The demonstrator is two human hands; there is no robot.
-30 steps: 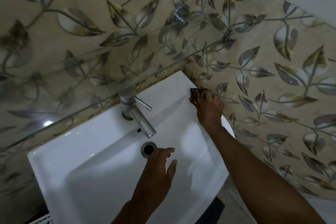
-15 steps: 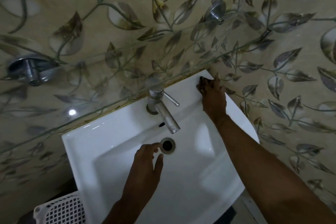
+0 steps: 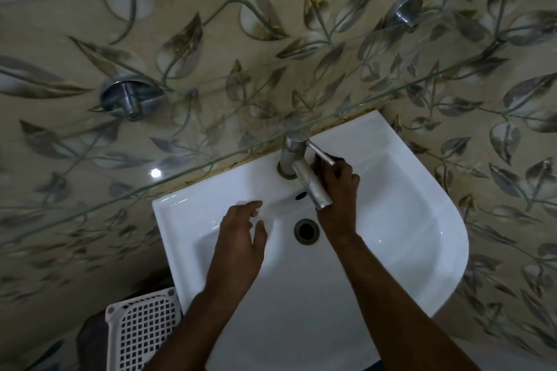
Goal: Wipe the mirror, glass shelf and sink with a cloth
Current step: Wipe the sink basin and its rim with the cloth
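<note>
Right hand gripped dark cloth against sink ledge beside tap. Left hand hovered over basin, fingers relaxed, holding nothing. Cloth judged soft, light; best bunched under fingers. Wet porcelain probably slippery.

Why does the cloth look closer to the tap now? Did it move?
Yes. The right hand slid the cloth along the sink rim, from the back corner by the wall toward the tap, which it now reaches.
</note>
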